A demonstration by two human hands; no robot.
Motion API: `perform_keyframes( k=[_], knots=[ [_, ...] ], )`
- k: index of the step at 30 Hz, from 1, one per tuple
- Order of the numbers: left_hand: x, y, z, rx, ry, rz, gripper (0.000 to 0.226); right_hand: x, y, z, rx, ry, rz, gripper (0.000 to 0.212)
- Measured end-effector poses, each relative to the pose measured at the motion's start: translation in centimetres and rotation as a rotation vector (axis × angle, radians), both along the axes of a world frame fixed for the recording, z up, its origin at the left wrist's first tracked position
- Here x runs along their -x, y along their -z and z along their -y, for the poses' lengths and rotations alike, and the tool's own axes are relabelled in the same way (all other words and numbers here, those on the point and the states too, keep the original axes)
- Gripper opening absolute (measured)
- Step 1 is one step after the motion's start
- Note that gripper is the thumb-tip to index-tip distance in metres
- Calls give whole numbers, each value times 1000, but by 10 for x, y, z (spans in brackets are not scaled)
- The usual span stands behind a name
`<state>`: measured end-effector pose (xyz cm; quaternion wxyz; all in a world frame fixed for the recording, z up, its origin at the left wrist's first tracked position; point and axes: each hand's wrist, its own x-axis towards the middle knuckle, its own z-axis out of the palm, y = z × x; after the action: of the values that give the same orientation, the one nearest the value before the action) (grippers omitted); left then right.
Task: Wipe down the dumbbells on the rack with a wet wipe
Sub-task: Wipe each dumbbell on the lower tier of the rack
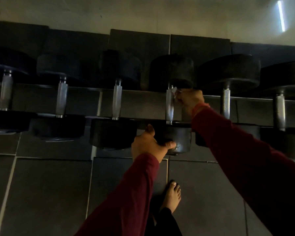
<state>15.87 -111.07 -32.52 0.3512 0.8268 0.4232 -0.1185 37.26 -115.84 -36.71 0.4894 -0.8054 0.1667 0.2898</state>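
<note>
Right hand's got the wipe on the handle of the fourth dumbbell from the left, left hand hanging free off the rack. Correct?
Not quite. In the head view the left hand grips that dumbbell's near head. The right hand does hold the wipe at the handle.

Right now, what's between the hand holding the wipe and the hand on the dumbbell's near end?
In the head view, only that dumbbell's knurled handle lies between the right hand and left hand.

Right hand [191, 99] presses wet wipe [175, 92] against dumbbell [170, 106] handle; left hand [149, 145] grips its near head.
</note>
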Motion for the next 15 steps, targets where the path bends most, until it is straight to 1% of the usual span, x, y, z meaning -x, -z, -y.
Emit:
perform_keyframes(
  k=[2, 3, 6, 7, 9, 11, 13, 15],
  knots=[
    [0, -1, 0, 0, -14, 7, 94, -10, -9, 0, -128, -91, -104, 14],
    [0, 0, 0, 2, -21, 9, 92, -12, -12, 2, -133, -130, -132, 15],
    [0, 0, 1, 12, -38, 9, 77, -5, -8, 12, -1, -283, -172, 11],
    [0, 0, 1, 10, -40, 9, 76, 1, -4, 19, 30, -316, -217, 10],
    [1, 3, 1, -8, -34, 24, 80, 12, 3, 33, 70, -384, -277, 7],
    [0, 4, 1, -22, -27, 30, 83, 19, 4, 42, 126, -461, -253, 6],
    [0, 3, 1, -10, -35, 26, 83, 20, 0, 39, 67, -413, -246, 4],
    [0, 1, 1, 0, -40, 29, 91, 11, -8, 28, -106, -220, -279, 8]
  ],
)
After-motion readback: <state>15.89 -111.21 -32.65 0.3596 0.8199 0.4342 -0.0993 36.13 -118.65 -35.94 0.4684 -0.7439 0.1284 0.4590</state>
